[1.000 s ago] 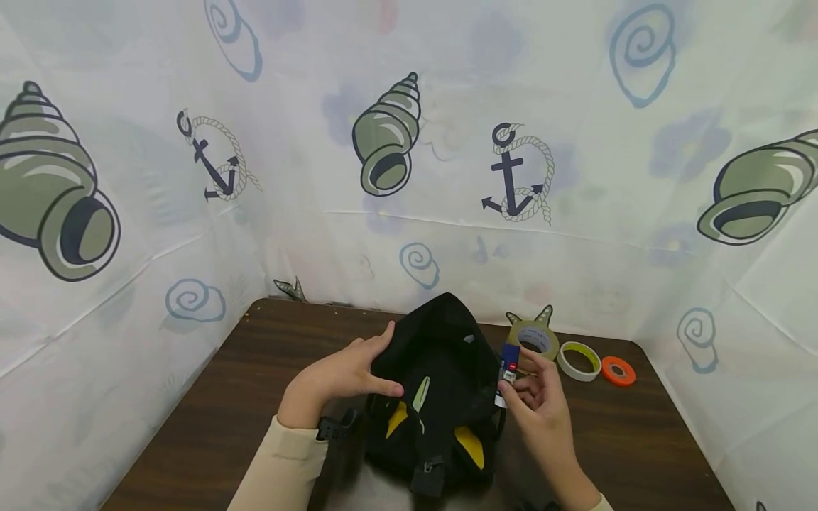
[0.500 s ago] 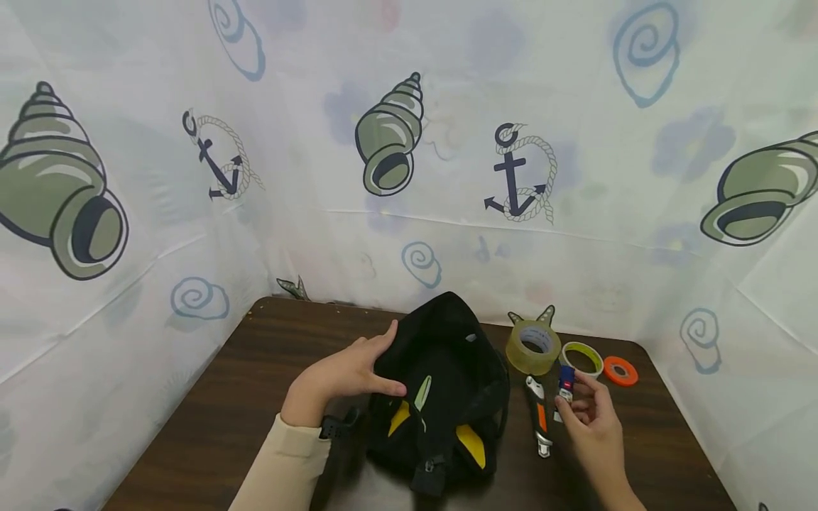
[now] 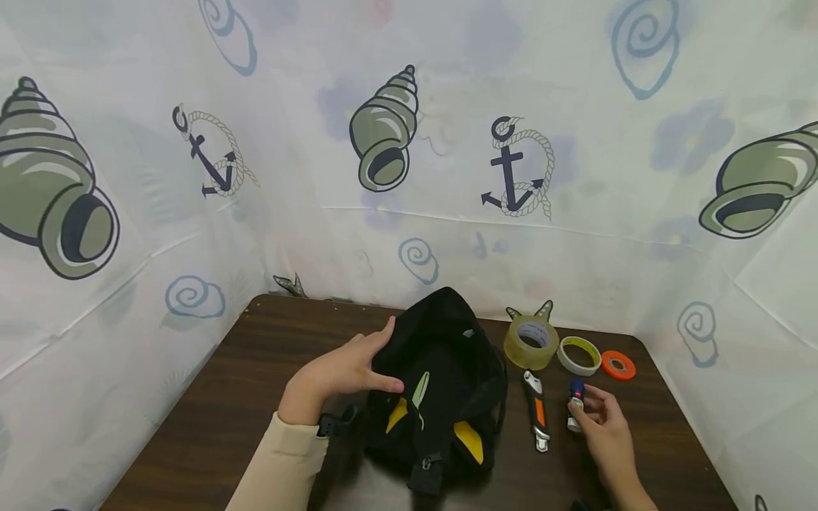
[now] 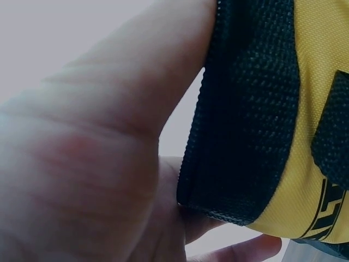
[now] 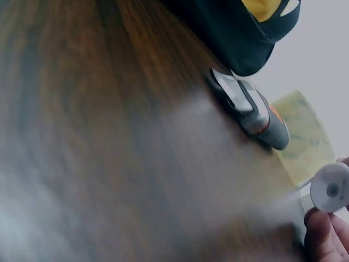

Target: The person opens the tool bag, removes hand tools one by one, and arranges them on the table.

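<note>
A black tool bag [image 3: 441, 397] with yellow patches stands upright on the table. My left hand [image 3: 339, 372] holds its left rim, the thumb in front and the other fingers mostly hidden behind. In the left wrist view, that hand lies around the bag's black edge band [image 4: 240, 109], beside yellow fabric. My right hand [image 3: 607, 429] pinches a small glue stick [image 3: 576, 404] with a blue cap, upright over the table right of the bag. Its pale round base [image 5: 330, 188] faces the right wrist camera. Between bag and glue stick lies a utility knife [image 3: 537, 411], black and orange.
Behind the knife is a wide roll of clear tape [image 3: 530, 358]. A white tape roll [image 3: 593, 367] and a small orange tape roll [image 3: 618, 365] lie to its right. The brown table [image 3: 255, 383] meets patterned curtains [image 3: 447, 234] at the back and sides.
My right hand has moved right and toward me with the glue stick, from beside the bag past the knife. The knife came into view. My left hand stays on the bag.
</note>
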Available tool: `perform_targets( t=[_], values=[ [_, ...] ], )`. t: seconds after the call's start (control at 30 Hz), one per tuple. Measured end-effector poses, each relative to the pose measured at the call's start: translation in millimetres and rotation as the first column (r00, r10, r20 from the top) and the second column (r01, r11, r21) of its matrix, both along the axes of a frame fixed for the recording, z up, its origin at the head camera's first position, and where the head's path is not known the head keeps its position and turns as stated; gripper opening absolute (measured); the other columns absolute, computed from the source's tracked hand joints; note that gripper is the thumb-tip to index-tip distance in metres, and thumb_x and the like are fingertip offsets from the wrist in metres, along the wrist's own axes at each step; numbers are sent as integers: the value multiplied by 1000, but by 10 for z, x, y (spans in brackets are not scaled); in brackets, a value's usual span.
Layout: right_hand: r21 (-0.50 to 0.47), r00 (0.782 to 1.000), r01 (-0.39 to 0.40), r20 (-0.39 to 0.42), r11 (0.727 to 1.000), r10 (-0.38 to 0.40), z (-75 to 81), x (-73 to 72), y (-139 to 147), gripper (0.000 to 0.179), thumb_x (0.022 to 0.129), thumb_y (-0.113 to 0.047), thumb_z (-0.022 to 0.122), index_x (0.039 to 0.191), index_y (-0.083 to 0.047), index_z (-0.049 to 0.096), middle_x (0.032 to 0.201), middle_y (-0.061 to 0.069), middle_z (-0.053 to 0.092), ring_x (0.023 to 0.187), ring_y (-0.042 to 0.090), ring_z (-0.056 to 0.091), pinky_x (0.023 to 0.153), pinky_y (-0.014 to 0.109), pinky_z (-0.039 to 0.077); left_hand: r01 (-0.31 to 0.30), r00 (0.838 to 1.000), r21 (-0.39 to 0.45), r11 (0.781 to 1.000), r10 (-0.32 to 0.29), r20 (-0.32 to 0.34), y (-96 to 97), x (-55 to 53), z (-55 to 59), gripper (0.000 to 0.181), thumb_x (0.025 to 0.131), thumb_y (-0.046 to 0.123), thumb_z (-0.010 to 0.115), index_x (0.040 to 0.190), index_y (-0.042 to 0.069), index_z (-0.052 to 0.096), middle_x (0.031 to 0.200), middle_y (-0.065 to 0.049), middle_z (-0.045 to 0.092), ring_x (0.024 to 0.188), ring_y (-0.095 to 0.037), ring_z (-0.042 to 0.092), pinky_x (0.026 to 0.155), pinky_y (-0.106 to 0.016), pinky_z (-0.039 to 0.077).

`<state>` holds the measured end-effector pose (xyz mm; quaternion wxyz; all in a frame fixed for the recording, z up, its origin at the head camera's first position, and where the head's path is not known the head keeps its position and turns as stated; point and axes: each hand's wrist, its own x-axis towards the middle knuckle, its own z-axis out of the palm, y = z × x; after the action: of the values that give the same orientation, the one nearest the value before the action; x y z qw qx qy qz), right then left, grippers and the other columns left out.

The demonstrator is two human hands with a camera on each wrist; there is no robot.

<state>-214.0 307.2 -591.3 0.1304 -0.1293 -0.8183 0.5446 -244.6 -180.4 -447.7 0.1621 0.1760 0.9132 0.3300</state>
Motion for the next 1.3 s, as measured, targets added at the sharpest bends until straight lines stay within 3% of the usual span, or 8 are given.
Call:
perform_targets(
  t=[0.07, 0.17, 0.33, 0.47, 0.7, 1.07, 1.3],
  values=[
    [-4, 1000, -6, -5, 1000, 6, 20, 4, -4, 51, 103, -20, 79, 148, -7, 60, 108, -9, 71, 75, 6, 65, 61, 28, 59, 0, 1000, 3, 1000, 0, 5, -3, -9, 1, 126, 87, 66, 85, 177, 35, 3, 184, -9, 20, 170, -45, 12, 128, -77, 24],
    [7, 1000, -13, 4, 1000, 13, 38, 5, -8, 47, 103, -21, 79, 145, -9, 63, 108, -5, 73, 72, 9, 66, 60, 31, 61, -4, 1000, 7, 1000, 4, 9, -6, -12, 11, 126, 86, 65, 85, 177, 35, 3, 183, -11, 19, 170, -46, 12, 126, -79, 24],
    [71, 997, -63, 52, 995, 60, 25, 17, 23, 45, 103, -26, 79, 142, -9, 66, 117, 16, 74, 71, 9, 66, 60, 31, 61, -2, 1000, 1, 1000, 2, 17, -7, -16, -4, 127, 86, 65, 85, 177, 36, 2, 183, -14, 18, 169, -48, 13, 125, -80, 25],
    [167, 988, -124, 115, 978, 106, 32, 6, 62, 46, 102, -34, 80, 140, -11, 68, 113, 14, 74, 72, 9, 65, 61, 28, 57, -4, 1000, 2, 1000, 4, 24, -1, -20, -18, 127, 85, 67, 85, 177, 37, 2, 184, -13, 18, 170, -46, 11, 126, -79, 24],
    [301, 984, -142, 146, 943, 101, 55, -25, 102, 49, 104, -40, 77, 140, -10, 67, 101, 9, 74, 76, 8, 59, 64, 26, 47, -3, 999, 8, 1000, 3, 39, 21, -27, -22, 126, 86, 67, 85, 176, 39, 1, 184, -12, 13, 170, -46, 7, 126, -80, 23],
    [225, 981, -116, 177, 967, 77, 39, -44, 123, 57, 105, -48, 73, 145, -9, 65, 116, 13, 70, 88, 13, 59, 69, 26, 49, -9, 999, 3, 1000, 9, 50, 21, -27, -27, 125, 87, 66, 84, 176, 39, 1, 185, -13, 10, 170, -48, 4, 125, -81, 23],
    [120, 979, -105, 186, 987, 82, 39, -25, 131, 53, 106, -42, 73, 146, -8, 64, 106, 8, 65, 78, 13, 57, 61, 27, 51, -11, 999, 6, 1000, 10, 48, 22, -32, -43, 126, 86, 66, 85, 176, 41, 1, 185, -11, 9, 171, -45, 4, 126, -79, 24]
  ],
)
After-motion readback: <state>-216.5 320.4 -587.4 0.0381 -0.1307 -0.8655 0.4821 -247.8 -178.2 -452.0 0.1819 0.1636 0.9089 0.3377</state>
